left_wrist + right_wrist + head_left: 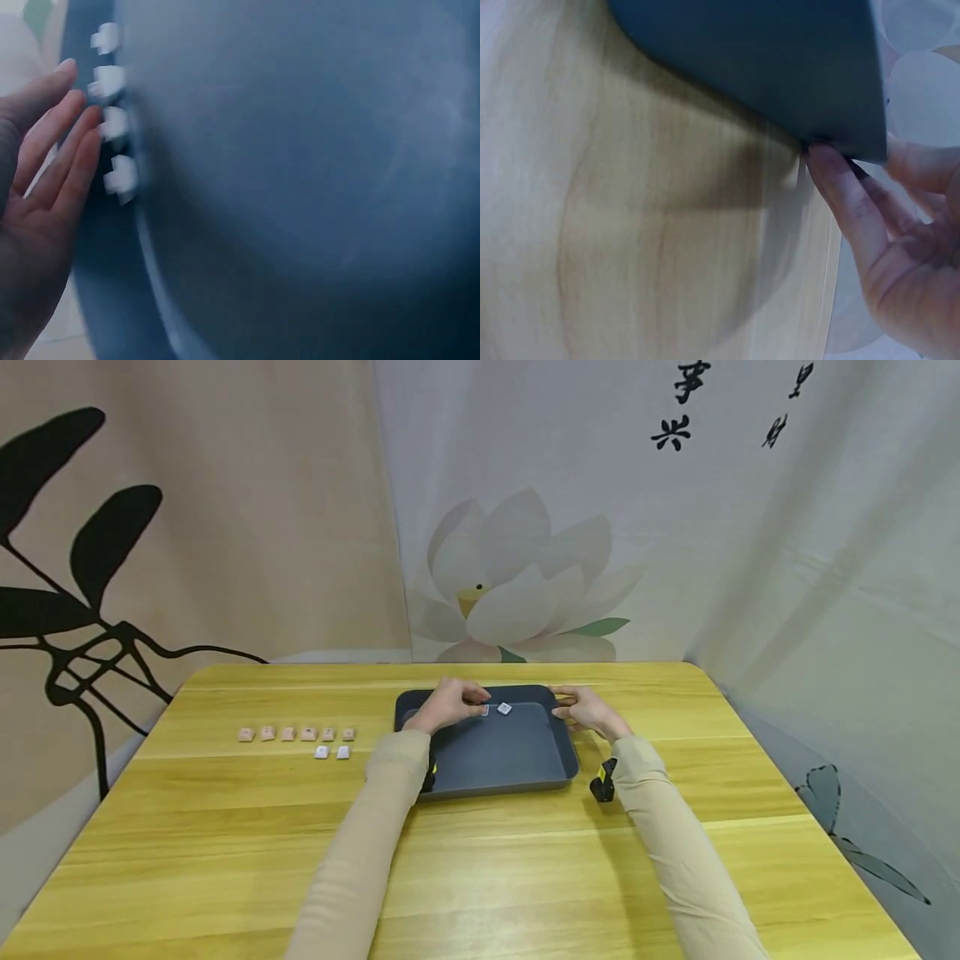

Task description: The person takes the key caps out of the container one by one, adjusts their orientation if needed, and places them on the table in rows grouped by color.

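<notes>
A dark grey tray [495,777] lies on the table. Inside it, along the far edge, white keycaps [109,81] stand in a row in the left wrist view; my left hand hides part of this row from the head view. My left hand [448,703] reaches over the tray's far left part, its fingers fairly straight and the fingertips right at the keycaps. At the far right corner, my right hand [588,710] holds the tray from outside, with a fingertip [829,159] at the bottom edge of its wall and other fingers partly hidden behind the corner.
Left of the tray, a row of pinkish keycaps [288,734] sits on the wooden table [225,827], with two white keycaps [342,752] in front of it. A curtain [525,460] printed with a flower hangs behind the table. A black wrist camera [602,781] is by the right sleeve.
</notes>
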Available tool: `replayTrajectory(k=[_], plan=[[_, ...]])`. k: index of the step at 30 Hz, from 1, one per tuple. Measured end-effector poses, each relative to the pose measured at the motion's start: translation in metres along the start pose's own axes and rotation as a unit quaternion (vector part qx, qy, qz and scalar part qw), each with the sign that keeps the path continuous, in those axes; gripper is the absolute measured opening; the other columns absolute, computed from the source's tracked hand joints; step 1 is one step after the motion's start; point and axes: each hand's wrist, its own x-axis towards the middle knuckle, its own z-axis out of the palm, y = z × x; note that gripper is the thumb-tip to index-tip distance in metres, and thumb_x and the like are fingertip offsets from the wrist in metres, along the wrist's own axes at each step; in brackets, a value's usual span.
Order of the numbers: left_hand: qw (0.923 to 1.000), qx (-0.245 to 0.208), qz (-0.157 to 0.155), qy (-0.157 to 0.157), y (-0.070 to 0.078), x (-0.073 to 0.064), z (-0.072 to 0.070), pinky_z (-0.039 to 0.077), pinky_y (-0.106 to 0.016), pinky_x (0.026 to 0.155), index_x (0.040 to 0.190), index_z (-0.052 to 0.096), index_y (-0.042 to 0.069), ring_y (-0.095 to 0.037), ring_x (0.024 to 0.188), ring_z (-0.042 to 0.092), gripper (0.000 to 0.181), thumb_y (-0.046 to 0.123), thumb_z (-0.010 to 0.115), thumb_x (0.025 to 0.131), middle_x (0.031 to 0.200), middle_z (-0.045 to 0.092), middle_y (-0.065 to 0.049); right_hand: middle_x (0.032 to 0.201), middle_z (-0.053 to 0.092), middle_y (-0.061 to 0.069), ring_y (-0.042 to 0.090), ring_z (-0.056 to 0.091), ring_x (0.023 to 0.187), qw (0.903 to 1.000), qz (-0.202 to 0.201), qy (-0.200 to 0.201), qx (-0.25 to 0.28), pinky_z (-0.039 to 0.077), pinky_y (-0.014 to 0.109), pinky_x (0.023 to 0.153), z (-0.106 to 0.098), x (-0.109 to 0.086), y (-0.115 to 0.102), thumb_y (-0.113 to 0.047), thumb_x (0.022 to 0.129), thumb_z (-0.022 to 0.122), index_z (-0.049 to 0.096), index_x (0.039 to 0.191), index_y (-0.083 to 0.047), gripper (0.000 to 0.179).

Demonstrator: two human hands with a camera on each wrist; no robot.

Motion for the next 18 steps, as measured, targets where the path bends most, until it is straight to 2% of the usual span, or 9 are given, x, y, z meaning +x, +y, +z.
replayTrajectory(k=[6, 12, 18], plan=[[0.9989, 0.041, 0.021, 0.012, -0.010, 0.006, 0.009, 0.052, -0.029, 0.082, 0.109, 0.067, 0.006, -0.018, 0.096, 0.065, 0.029, 0.011, 0.069, 0.080, 0.105, 0.069, -0.008, 0.146, 0.028, 0.024, 0.037, 0.039, 0.129, 1.0000, 0.004, -0.008, 0.001, 0.050, 0.031, 0.071, -0.001, 0.001, 0.000, -0.007, 0.094, 0.048, 0.025, 0.145, -0.012, 0.057], [0.9963, 0.079, 0.031, 0.013, -0.006, 0.008, 0.012, 0.052, -0.028, 0.081, 0.105, 0.068, 0.006, -0.017, 0.092, 0.066, 0.027, 0.008, 0.071, 0.078, 0.101, 0.070, -0.007, 0.144, 0.032, 0.025, 0.037, 0.044, 0.125, 0.9999, 0.010, -0.004, -0.004, 0.052, 0.033, 0.076, -0.001, 0.001, 0.000, -0.008, 0.093, 0.049, 0.026, 0.145, -0.012, 0.057], [0.9949, 0.095, 0.035, -0.001, -0.004, 0.008, 0.012, 0.052, -0.027, 0.079, 0.104, 0.069, 0.009, -0.015, 0.089, 0.065, 0.027, 0.007, 0.071, 0.077, 0.099, 0.070, -0.004, 0.145, 0.031, 0.025, 0.036, 0.043, 0.126, 0.9999, 0.011, -0.007, -0.001, 0.051, 0.031, 0.073, -0.001, 0.000, 0.000, -0.008, 0.094, 0.049, 0.025, 0.145, -0.012, 0.057]])
